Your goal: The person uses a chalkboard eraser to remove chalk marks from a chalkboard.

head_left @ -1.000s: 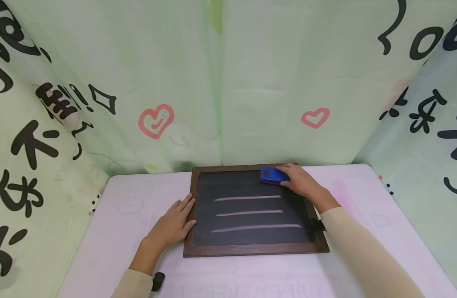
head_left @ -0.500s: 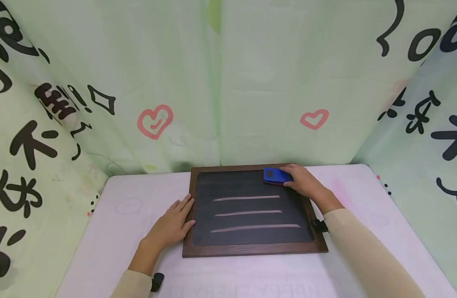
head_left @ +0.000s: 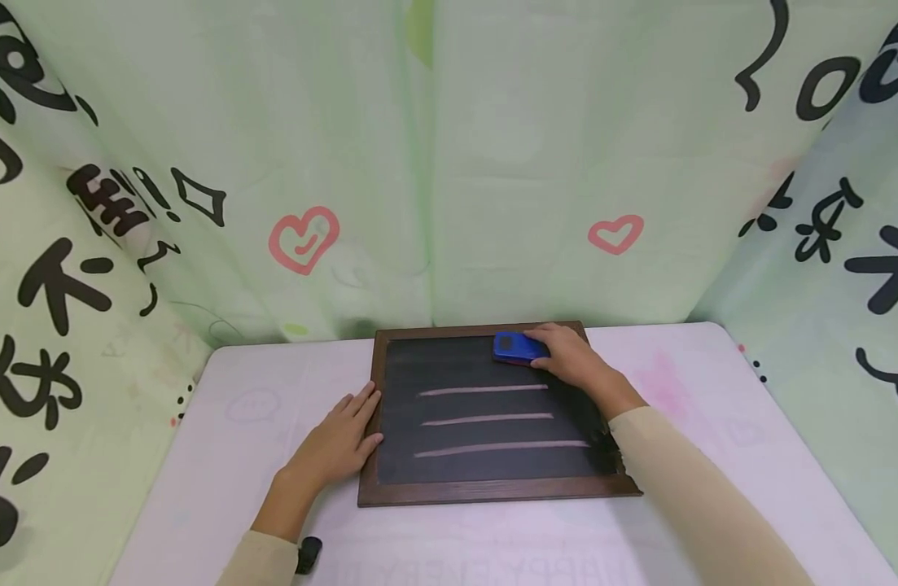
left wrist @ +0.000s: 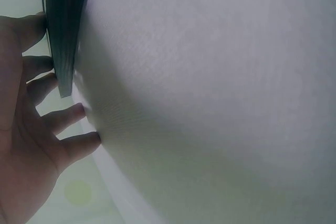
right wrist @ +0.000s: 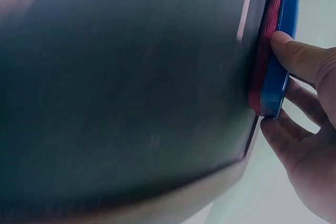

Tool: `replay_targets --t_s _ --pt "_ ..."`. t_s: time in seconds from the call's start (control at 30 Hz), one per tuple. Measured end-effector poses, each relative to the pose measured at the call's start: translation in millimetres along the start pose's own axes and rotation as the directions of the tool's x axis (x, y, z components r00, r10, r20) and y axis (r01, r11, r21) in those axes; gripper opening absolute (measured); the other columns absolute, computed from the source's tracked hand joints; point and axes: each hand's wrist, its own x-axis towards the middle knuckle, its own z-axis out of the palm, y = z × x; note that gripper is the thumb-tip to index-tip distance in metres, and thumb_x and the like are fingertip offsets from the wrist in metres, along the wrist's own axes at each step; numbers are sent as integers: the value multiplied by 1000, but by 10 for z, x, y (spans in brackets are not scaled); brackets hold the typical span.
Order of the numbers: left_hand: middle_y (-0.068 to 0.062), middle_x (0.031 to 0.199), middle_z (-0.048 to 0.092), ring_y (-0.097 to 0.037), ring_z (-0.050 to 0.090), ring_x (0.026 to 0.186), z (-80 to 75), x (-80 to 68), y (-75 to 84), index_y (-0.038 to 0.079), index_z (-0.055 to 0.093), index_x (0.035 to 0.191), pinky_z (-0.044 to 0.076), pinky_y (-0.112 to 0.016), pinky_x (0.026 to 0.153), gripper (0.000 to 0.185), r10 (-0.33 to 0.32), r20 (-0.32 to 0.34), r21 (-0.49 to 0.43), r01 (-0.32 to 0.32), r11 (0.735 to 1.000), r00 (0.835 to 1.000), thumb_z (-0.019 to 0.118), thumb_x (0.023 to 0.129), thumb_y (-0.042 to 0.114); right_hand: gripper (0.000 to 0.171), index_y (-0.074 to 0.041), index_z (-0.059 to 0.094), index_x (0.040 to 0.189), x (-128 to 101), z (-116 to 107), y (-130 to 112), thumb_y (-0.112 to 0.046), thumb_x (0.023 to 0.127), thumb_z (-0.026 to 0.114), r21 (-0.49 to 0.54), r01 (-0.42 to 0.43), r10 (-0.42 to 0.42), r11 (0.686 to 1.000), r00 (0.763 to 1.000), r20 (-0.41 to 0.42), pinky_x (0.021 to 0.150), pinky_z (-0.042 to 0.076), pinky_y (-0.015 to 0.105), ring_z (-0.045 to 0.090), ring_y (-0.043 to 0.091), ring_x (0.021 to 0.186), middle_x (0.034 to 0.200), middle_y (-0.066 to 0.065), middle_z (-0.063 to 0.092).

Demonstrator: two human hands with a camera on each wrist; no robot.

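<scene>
A small chalkboard (head_left: 463, 468) with a brown wooden frame lies on the table, bearing three pink chalk lines (head_left: 485, 419). My right hand (head_left: 571, 358) grips a blue chalkboard eraser (head_left: 518, 347) near the board's far edge, above the top line. In the right wrist view, the thumb and fingers pinch the sides of the eraser (right wrist: 278, 51), its red felt face against the black surface. My left hand (head_left: 339, 435) rests along the left side of the frame; the left wrist view has its fingertips (left wrist: 39, 66) touching the frame's edge (left wrist: 65, 51), fingers spread.
The white table (head_left: 258, 439) extends around the board on the left, right and front. A pale green curtain (head_left: 492, 203) with black characters and pink hearts encloses the back and sides. A dark wrist strap piece (head_left: 309, 555) sits by the left cuff.
The eraser in my right hand has shifted slightly right, then back left along the board's far edge. My left hand stays in place, and the three chalk lines look the same.
</scene>
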Motion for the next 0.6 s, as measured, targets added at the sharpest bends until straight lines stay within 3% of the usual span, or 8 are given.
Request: replay_targets --t_s 0.6 --pt "-13 172 24 -50 33 150 -3 10 -12 3 30 162 37 -61 120 69 1 3 -3 -1 1000 1000 57 107 33 63 -4 49 154 580 230 -799 -26 99 71 -21 30 -27 999 991 135 117 43 51 49 38 142 153 19 51"
